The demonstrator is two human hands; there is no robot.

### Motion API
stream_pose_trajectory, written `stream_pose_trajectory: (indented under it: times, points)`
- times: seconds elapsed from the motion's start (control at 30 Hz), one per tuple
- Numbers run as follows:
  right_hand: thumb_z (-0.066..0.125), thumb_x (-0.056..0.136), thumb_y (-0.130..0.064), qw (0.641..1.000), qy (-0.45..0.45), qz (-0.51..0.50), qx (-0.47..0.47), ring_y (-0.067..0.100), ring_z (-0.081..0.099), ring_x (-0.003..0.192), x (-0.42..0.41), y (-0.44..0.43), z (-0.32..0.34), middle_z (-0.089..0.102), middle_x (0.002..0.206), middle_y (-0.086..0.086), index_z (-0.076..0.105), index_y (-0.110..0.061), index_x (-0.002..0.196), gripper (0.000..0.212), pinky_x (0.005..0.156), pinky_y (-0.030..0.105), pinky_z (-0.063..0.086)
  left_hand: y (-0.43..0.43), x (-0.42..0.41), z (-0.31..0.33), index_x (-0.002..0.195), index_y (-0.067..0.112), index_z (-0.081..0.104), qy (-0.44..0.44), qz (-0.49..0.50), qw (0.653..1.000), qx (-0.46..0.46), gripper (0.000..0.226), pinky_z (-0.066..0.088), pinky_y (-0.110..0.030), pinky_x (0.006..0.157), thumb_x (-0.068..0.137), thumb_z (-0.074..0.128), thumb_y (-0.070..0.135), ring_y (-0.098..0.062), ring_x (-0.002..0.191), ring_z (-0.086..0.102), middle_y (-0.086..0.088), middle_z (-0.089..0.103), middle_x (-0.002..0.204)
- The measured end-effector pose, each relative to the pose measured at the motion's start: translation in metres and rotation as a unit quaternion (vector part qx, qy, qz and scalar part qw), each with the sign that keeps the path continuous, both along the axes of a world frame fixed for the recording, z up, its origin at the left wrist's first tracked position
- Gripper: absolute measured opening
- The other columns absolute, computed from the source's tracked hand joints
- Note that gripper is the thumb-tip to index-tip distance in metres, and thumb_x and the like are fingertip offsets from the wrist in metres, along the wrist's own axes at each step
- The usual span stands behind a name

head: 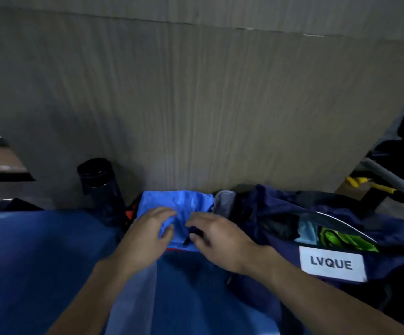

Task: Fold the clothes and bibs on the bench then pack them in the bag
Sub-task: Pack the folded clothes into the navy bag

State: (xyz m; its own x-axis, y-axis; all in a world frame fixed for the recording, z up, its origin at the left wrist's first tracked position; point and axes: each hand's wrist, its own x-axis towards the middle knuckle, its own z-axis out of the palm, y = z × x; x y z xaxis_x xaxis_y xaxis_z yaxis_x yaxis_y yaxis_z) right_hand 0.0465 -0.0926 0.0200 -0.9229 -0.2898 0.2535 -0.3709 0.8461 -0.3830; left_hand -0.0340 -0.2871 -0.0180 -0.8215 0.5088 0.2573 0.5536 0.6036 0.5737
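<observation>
Pinching the light blue garment [184, 204] on the tabletop [39, 250], the left hand [147, 235] meets the right hand [217, 240], whose grip I cannot tell; the navy bag [280, 209] alongside already holds clothes, this piece not yet packed.

A dark bottle [99, 187] blocks the far left, and the bag [280, 213] crowds the right. The near-left bench [39, 262] looks open, though blurred.
</observation>
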Motion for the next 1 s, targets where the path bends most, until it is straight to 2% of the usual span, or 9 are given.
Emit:
stream_pose_trajectory:
  times: [0.13,0.27,0.37,0.47,0.57,0.67,0.73,0.9,1.0]
  points:
    - [0.054,0.092,-0.021,0.998,-0.001,-0.054,0.013,0.025,0.055,0.113,-0.036,-0.008,-0.017,0.058,0.121,0.006,0.058,-0.011,0.122,0.032,0.1,0.036,0.043,-0.013,-0.011,-0.019,0.126,0.015,0.067,0.066,0.002,0.996,-0.056,0.06,0.04,-0.041,0.112,0.088,0.035,0.048,-0.018,0.136,0.049,-0.001,0.061,0.137]
    - [0.054,0.096,-0.031,0.98,-0.013,-0.18,0.081,0.031,0.047,0.122,-0.076,0.003,-0.023,0.051,0.129,0.014,0.046,-0.008,0.136,0.048,0.107,0.04,0.035,-0.016,-0.019,-0.032,0.128,0.023,0.065,0.108,0.017,0.989,-0.1,0.051,0.014,-0.034,0.118,0.093,0.034,0.042,-0.015,0.141,0.041,0.005,0.057,0.142]
    - [0.049,0.098,-0.041,0.957,-0.096,-0.255,0.101,0.03,0.04,0.133,-0.097,0.009,-0.027,0.043,0.142,0.011,0.037,-0.013,0.144,0.055,0.112,0.042,0.031,-0.014,-0.032,-0.028,0.122,0.025,0.068,0.136,0.014,0.98,-0.144,0.045,0.02,-0.041,0.112,0.091,0.036,0.032,-0.015,0.133,0.053,0.006,0.064,0.133]
    - [0.048,0.097,-0.044,0.942,-0.14,-0.281,0.122,0.027,0.033,0.138,-0.106,0.014,-0.031,0.042,0.148,0.005,0.032,-0.02,0.148,0.059,0.112,0.046,0.024,-0.013,-0.046,-0.031,0.121,0.024,0.069,0.138,-0.004,0.975,-0.174,0.046,0.022,-0.038,0.11,0.09,0.036,0.032,-0.015,0.133,0.052,0.003,0.063,0.134]
    - [0.052,0.095,-0.042,0.935,-0.137,-0.284,0.165,0.026,0.033,0.133,-0.11,0.015,-0.034,0.047,0.142,0.002,0.035,-0.02,0.145,0.058,0.108,0.044,0.023,-0.015,-0.049,-0.043,0.141,0.029,0.054,0.097,-0.017,0.972,-0.213,0.064,0.009,-0.037,0.116,0.09,0.021,0.048,-0.013,0.148,0.031,0.004,0.043,0.155]
    - [0.056,0.09,-0.034,0.938,-0.122,-0.273,0.174,0.023,0.038,0.122,-0.113,0.014,-0.034,0.055,0.113,0.0,0.056,-0.019,0.114,0.028,0.095,0.037,0.025,-0.015,-0.051,-0.052,0.152,0.033,0.035,0.101,-0.008,0.975,-0.195,0.076,-0.006,-0.038,0.117,0.086,0.004,0.055,-0.01,0.153,0.008,0.009,0.017,0.165]
    - [0.056,0.089,-0.032,0.943,-0.127,-0.257,0.17,0.024,0.042,0.117,-0.113,0.012,-0.029,0.054,0.102,0.0,0.059,-0.017,0.102,0.02,0.089,0.035,0.026,-0.017,-0.051,-0.052,0.148,0.032,0.044,0.113,0.0,0.97,-0.214,0.07,0.0,-0.041,0.116,0.09,0.013,0.054,-0.013,0.152,0.019,0.006,0.028,0.162]
    - [0.054,0.094,-0.033,0.948,-0.133,-0.222,0.185,0.028,0.057,0.109,-0.11,0.007,-0.001,0.065,0.11,0.006,0.057,-0.018,0.119,0.029,0.084,0.03,0.035,-0.015,-0.05,-0.052,0.141,0.028,0.055,0.098,0.003,0.966,-0.241,0.063,0.007,-0.045,0.114,0.091,0.022,0.051,-0.016,0.147,0.032,0.002,0.042,0.156]
    - [0.061,0.09,-0.028,0.968,-0.158,-0.188,0.048,0.019,0.064,0.085,-0.117,0.002,0.011,0.066,0.091,0.0,0.06,-0.018,0.101,0.015,0.073,0.035,0.054,-0.014,-0.05,-0.051,0.143,0.028,0.052,0.091,0.006,0.968,-0.233,0.066,0.007,-0.047,0.115,0.091,0.02,0.052,-0.016,0.149,0.029,0.002,0.039,0.157]
